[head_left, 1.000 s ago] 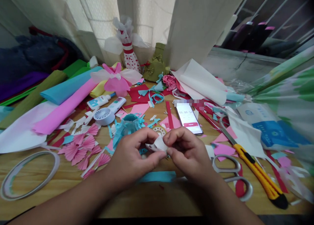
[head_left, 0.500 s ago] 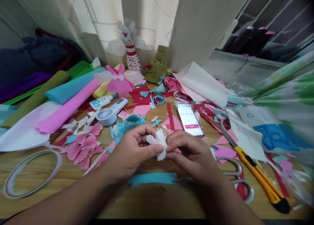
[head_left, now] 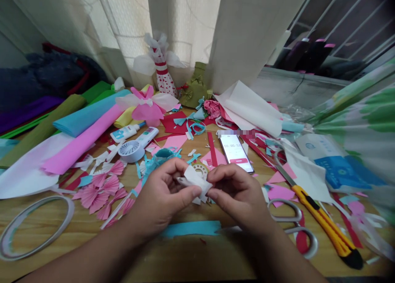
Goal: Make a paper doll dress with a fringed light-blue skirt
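Observation:
A small crumpled piece of white paper (head_left: 194, 180) is pinched between both hands, above the wooden table (head_left: 197, 258). My left hand (head_left: 163, 192) grips its left side with thumb and fingers. My right hand (head_left: 237, 190) holds its right side, and the fingertips partly hide it. Just behind the hands lie a ruffled teal paper piece (head_left: 157, 161) and a small round cream-coloured cut-out (head_left: 200, 171). A flat teal paper strip (head_left: 191, 229) lies on the wood below my hands, touching neither.
Right of my hands lie steel scissors (head_left: 291, 223) and a yellow utility knife (head_left: 324, 221). A phone (head_left: 234, 153) shows a timer. Left are a small white fan (head_left: 132, 151), pink paper fans (head_left: 95, 194), a tape roll (head_left: 37, 227) and rolled crepe paper (head_left: 83, 130). Paper scraps cover the table.
The white paper has turned from upright to lying sideways and looks more folded between my fingers. My hands have drawn slightly closer around it. The phone timer has advanced by a second.

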Tool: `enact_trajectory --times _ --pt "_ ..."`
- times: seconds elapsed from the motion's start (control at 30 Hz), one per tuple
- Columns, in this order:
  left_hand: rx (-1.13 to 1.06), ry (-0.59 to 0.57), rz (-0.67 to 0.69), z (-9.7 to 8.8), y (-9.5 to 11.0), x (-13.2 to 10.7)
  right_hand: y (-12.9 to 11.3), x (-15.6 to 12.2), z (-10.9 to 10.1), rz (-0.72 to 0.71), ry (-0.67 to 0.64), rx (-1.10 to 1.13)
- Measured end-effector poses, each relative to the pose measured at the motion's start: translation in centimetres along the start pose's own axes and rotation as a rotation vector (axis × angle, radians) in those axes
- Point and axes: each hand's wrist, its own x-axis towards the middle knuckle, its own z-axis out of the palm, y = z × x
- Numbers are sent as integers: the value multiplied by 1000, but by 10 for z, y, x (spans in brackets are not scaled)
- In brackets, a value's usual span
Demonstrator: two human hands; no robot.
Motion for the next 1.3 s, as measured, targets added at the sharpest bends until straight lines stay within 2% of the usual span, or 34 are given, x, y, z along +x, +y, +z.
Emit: enact_trajectory --times 0.13,0.23,0.37,0.53,0.63,0.73,0.8,0.87,1.03,1.3 --pt "232 16 128 1 -2 -1 3 -1 1 -28 63 -10" --pt "311 -19 154 1 -3 -2 5 -1 1 -39 83 -23" --pt "302 -44 110 1 -3 -1 4 -2 0 -6 116 -21" --pt "173 -83 -6 1 0 1 4 -2 0 14 111 41" --pt "182 -71 -13 4 3 1 4 -1 0 -94 149 -26" --pt "312 13 97 5 2 0 2 0 2 -268 195 -250" --pt "423 60 215 5 -2 -1 0 -1 5 -322 170 -363" --pt "535 81 343 3 -5 -2 0 -1 9 -338 158 -412" --pt "710 108 614 1 -7 -2 0 -3 18 -320 235 -476" --pt "832 91 735 2 -8 -1 -2 -3 21 -318 288 -572"
